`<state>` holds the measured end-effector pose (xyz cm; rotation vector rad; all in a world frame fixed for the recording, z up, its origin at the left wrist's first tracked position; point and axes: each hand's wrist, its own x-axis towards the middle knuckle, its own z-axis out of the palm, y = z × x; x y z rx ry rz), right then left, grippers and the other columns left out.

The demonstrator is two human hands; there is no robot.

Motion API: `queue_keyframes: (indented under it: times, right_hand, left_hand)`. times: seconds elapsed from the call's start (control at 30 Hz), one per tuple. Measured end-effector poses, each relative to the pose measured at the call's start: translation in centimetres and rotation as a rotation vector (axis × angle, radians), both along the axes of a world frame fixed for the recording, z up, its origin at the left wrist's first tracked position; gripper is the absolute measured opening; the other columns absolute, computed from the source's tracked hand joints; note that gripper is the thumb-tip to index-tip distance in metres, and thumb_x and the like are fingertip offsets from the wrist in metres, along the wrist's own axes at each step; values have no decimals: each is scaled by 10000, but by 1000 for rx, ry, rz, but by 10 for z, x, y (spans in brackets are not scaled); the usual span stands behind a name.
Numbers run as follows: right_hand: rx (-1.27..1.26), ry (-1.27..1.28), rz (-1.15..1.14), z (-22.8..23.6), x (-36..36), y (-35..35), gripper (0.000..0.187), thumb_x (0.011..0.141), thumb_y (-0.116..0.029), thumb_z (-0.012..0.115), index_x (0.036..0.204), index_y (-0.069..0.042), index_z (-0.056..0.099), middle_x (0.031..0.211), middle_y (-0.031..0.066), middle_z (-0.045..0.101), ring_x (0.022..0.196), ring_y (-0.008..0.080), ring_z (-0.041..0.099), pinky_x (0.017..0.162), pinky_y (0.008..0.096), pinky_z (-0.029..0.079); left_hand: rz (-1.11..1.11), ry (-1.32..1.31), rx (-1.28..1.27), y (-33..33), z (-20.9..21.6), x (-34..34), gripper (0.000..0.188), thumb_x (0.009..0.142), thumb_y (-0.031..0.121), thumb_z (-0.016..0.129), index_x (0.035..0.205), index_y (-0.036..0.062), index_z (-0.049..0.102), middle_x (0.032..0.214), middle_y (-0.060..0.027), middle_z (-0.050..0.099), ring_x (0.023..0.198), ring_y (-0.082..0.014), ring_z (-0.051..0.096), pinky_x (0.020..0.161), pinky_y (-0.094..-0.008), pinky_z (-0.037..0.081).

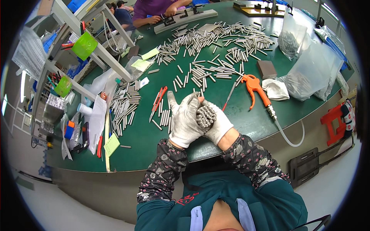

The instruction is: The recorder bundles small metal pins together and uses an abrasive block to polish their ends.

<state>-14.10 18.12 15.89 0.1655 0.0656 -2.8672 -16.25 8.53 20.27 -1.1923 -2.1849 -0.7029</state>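
Both my hands wear white gloves and clasp one tight bundle of metal pins (206, 117), the pins' round ends facing up toward me. My left hand (186, 120) wraps the bundle's left side, thumb raised. On the other side my right hand (220, 124) closes round it, partly hidden behind the pins. Left of my hands lie a red utility knife (158, 103) and a short row of loose pins (165, 117). Just right of them rests a thin tool with a red tip (230, 95).
Many loose metal pins (204, 73) spread across the green table (162, 150). An orange air blow gun (254, 90) with a hose, a brown block (266, 69), a white cloth (275, 89) and clear bags of pins (298, 86) stand right. A shelf frame (115, 63) rises left; another person works opposite.
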Motion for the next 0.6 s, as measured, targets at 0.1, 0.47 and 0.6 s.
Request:
queue_keyframes:
  times: [0.1, 0.47, 0.6]
  right_hand:
    - [11, 60, -27, -4, -3, 0, 188, 846, -195, 408, 872, -78, 554, 866, 51, 589, 793, 177, 557, 743, 300, 455]
    - [461, -88, 19, 19, -4, 6, 232, 844, -198, 421, 990, -63, 541, 954, 44, 570, 841, 153, 549, 782, 275, 435]
    - [556, -116, 63, 19, -2, 7, 242, 861, -223, 404, 1004, -57, 506, 975, 55, 556, 854, 156, 546, 778, 290, 440]
  left_hand:
    - [-51, -22, 82, 3, -6, -1, 635, 566, 186, 679, 1104, 60, 368, 904, -42, 561, 824, -226, 549, 954, -566, 102]
    - [-114, -543, 418, -7, -63, -16, 668, 615, 51, 665, 1173, 53, 298, 929, -47, 530, 835, -115, 544, 717, -217, 454]
    - [-147, -622, 473, -6, -53, -16, 559, 580, 115, 676, 1056, 28, 395, 843, -70, 521, 767, -198, 535, 703, -281, 449]
